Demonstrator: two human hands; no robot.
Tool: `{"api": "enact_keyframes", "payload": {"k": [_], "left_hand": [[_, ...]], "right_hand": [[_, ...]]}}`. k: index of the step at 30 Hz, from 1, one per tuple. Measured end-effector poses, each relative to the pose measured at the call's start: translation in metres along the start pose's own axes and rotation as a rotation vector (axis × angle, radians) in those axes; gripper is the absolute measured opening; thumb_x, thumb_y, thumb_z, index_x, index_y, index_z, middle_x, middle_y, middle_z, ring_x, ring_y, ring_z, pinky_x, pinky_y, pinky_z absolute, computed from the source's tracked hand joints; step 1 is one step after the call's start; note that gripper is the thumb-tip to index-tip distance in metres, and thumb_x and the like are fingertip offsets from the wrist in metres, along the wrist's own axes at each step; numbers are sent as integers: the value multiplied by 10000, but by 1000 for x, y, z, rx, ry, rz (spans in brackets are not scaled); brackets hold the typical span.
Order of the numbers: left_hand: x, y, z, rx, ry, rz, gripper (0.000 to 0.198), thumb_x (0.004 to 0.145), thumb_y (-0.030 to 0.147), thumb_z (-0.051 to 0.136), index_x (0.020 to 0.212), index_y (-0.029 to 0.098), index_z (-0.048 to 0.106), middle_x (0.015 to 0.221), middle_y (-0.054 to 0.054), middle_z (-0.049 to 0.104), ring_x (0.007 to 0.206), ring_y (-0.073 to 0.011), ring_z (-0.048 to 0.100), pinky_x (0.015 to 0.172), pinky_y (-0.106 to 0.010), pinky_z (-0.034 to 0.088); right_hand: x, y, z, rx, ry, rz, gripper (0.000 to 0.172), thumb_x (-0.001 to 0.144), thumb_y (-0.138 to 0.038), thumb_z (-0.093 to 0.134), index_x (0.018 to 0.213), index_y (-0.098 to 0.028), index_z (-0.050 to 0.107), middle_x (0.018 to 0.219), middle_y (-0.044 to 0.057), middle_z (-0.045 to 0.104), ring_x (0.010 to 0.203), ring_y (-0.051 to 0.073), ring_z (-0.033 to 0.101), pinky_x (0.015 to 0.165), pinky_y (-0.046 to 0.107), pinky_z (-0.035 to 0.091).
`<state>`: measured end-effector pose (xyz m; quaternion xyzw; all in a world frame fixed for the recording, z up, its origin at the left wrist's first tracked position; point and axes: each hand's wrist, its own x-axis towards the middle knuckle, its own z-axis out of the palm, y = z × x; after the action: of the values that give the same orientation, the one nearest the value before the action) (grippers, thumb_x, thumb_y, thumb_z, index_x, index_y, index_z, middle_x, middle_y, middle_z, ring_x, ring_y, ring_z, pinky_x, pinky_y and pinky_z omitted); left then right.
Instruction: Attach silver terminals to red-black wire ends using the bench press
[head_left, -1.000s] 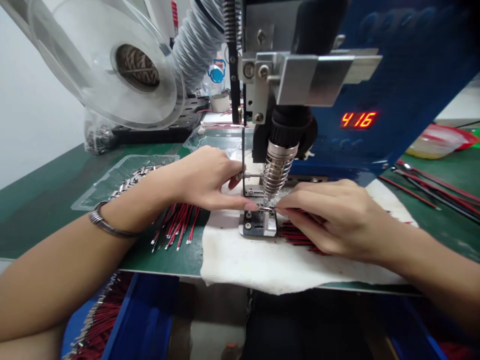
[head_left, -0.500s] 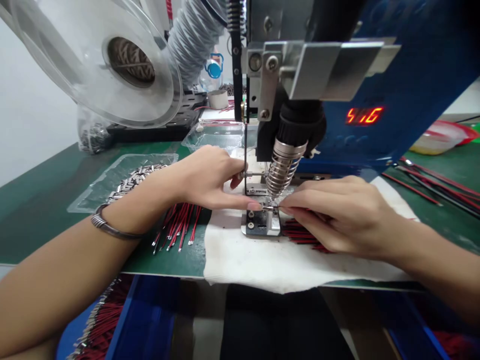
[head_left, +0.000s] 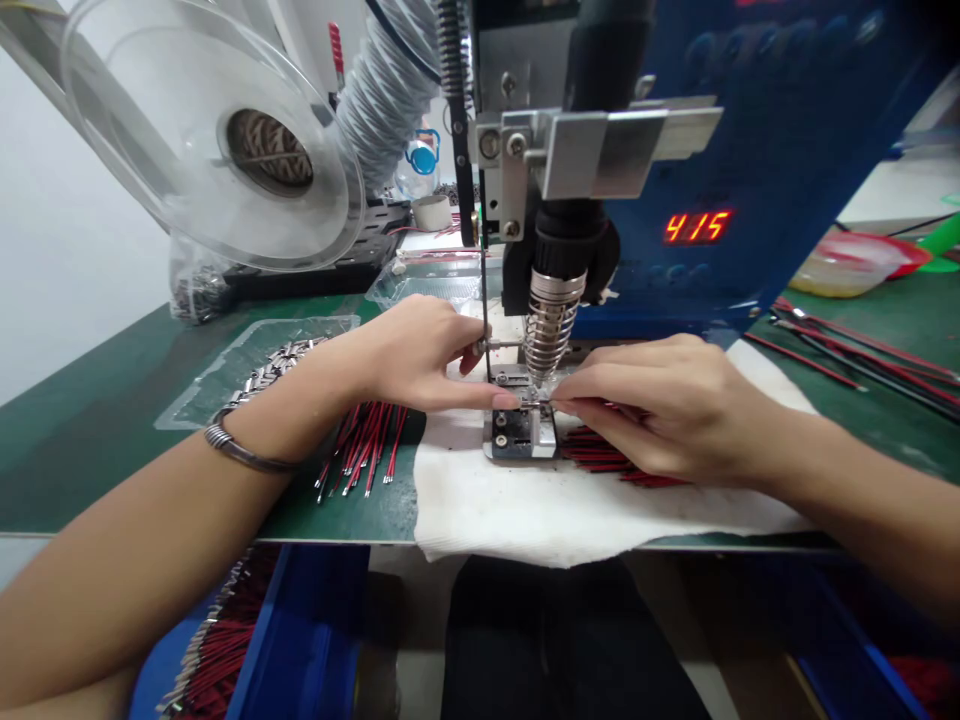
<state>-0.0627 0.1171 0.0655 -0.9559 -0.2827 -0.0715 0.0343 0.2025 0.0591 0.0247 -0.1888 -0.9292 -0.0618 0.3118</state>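
My left hand [head_left: 431,355] reaches in with its thumb stretched out and its fingers curled apart from it. The thumb tip touches a small metal piece [head_left: 531,405] on the small metal fixture [head_left: 511,440]. My right hand [head_left: 667,405] is closed in a pinch at the fixture's right side, on a thin wire whose end meets that piece; most of the wire is hidden by the fingers. Directly above the piece, the soldering head [head_left: 555,320] with its coiled spring points down, its tip close to it. Red and black wires [head_left: 600,450] lie under my right hand.
A white cloth [head_left: 480,510] lies under the fixture. Left are more wires [head_left: 367,450] and a clear tray [head_left: 225,375] of small metal parts. The blue machine [head_left: 660,290] stands behind, a clear reel [head_left: 187,150] at upper left. Blue bins [head_left: 300,630] sit below the table edge.
The view has shifted slightly, and the red display reads 415 instead of 516. Both hands keep their places at the fixture. The soldering head looks more upright from here.
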Motion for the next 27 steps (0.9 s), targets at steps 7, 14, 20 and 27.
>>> {"api": "enact_keyframes", "payload": {"k": [7, 14, 20, 27], "left_hand": [[0, -2, 2, -1, 19, 25, 675, 849, 850, 469, 649, 209, 526, 507, -14, 545, 451, -139, 444, 494, -305, 289], [0, -1, 1, 23, 8, 10, 694, 835, 872, 461, 650, 208, 541, 505, -22, 548, 455, -141, 437, 508, -313, 274], [-1, 1, -1, 21, -14, -2, 682, 842, 859, 472, 631, 212, 507, 496, -9, 517, 443, -130, 399, 505, -315, 263], [0, 1, -2, 22, -26, -9, 679, 851, 857, 448, 629, 217, 491, 494, -10, 518, 437, -133, 398, 499, -319, 272]], "right_hand": [[-1, 1, 0, 27, 13, 3, 115, 985, -156, 600, 949, -203, 699, 791, 14, 725, 642, 138, 646, 577, 267, 468], [0, 1, -1, 59, 8, 19, 105, 981, -152, 618, 946, -185, 711, 798, 9, 729, 641, 116, 635, 583, 242, 456], [0, 3, 0, 87, 23, 10, 97, 994, -160, 616, 955, -189, 701, 775, 3, 706, 625, 108, 604, 573, 238, 450], [-3, 2, 1, 79, 29, 4, 98, 995, -157, 613, 963, -199, 696, 797, 10, 726, 637, 128, 639, 582, 268, 479]]}}
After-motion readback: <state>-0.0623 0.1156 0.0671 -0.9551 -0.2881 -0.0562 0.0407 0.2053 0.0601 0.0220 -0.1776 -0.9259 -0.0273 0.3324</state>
